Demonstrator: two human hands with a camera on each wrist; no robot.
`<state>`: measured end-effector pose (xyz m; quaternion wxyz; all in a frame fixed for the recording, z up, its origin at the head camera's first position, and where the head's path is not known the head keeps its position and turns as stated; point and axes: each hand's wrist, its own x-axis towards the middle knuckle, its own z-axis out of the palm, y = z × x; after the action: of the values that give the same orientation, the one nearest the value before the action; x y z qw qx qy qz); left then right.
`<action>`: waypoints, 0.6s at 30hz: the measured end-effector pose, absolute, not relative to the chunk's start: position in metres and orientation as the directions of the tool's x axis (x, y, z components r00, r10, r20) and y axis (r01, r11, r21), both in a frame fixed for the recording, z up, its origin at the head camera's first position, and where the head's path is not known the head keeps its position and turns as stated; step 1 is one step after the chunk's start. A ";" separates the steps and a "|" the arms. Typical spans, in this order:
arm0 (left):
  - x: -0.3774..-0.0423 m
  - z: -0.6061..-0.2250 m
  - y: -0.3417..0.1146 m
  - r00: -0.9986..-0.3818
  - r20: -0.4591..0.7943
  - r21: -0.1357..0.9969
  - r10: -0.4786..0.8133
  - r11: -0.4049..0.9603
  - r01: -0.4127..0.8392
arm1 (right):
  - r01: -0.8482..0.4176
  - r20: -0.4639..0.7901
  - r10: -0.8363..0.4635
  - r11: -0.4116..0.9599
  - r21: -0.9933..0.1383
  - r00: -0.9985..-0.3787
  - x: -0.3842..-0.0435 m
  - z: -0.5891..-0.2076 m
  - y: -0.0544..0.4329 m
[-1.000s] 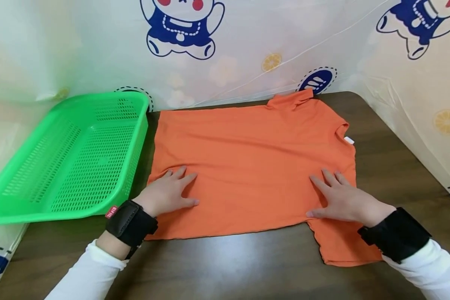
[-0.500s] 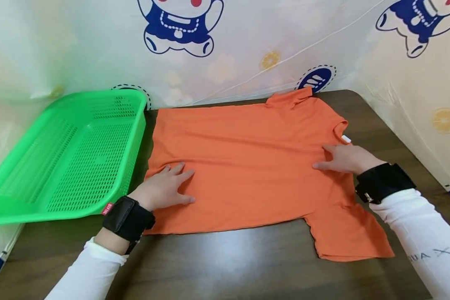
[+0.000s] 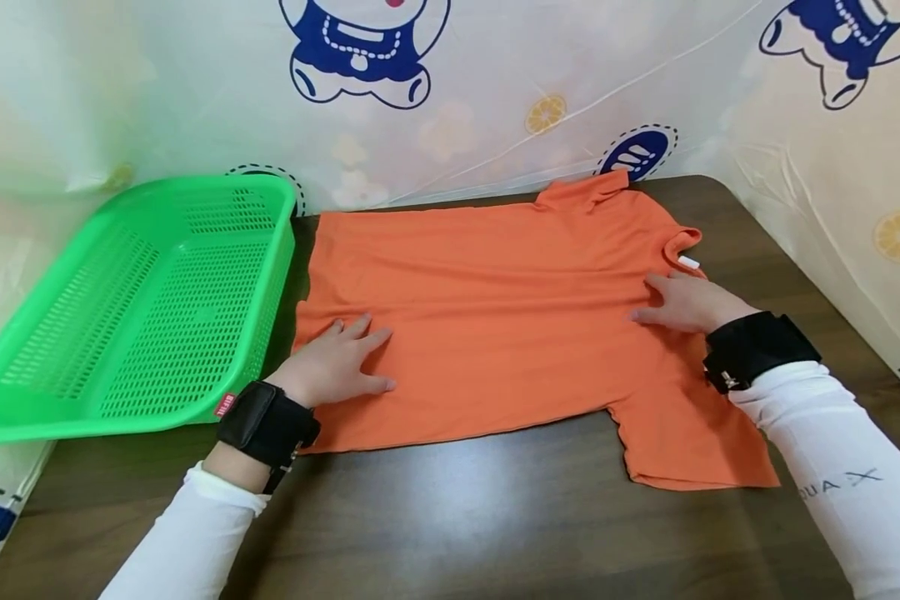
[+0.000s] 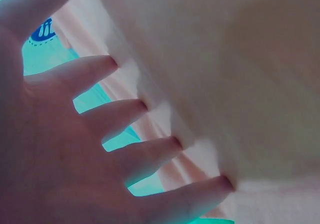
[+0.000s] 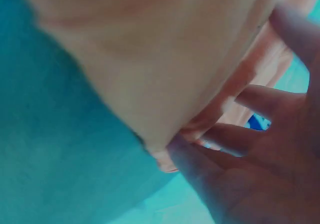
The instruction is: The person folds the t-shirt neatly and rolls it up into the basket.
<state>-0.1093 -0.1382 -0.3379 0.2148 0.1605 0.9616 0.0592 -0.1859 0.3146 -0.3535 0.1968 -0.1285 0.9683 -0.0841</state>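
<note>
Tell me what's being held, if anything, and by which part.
Nothing in the left hand, which rests spread on the orange shirt. The right hand touches the shirt near the white tag; whether it pinches cannot be told.

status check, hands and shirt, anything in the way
Left hand spread on shirt; right hand touching it near white tag. Shirt laid out, lightly wrinkled. Green basket alongside, not blocking it.

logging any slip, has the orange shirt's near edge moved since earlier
Yes, the near edge of the orange shirt has shifted away from the camera, judged against the green basket.
</note>
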 end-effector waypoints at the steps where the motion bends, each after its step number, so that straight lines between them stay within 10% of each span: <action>1: -0.111 -0.338 -0.137 -0.854 -0.404 0.185 0.328 0.944 0.275 | -0.244 -0.315 -0.308 0.943 -0.227 -0.898 -0.184 -0.354 0.316; 8: -0.118 -0.333 -0.140 -0.862 -0.387 0.234 0.327 0.939 0.252 | -0.404 -0.105 -0.434 0.886 -0.226 -0.895 -0.165 -0.348 0.299; 13: -0.136 -0.330 -0.138 -0.943 -0.181 0.237 0.280 0.943 0.235 | -0.345 -0.268 -0.395 0.914 -0.215 -0.879 -0.164 -0.349 0.276; 18: -0.154 -0.341 -0.125 -0.914 -0.308 0.175 0.263 0.960 0.218 | -0.229 -0.428 -0.279 0.959 -0.164 -0.860 -0.173 -0.353 0.272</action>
<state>-0.1540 -0.1246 -0.3410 0.1667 0.1233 0.9759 0.0684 -0.1732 0.2715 -0.3531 0.2297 -0.1318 0.9628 -0.0538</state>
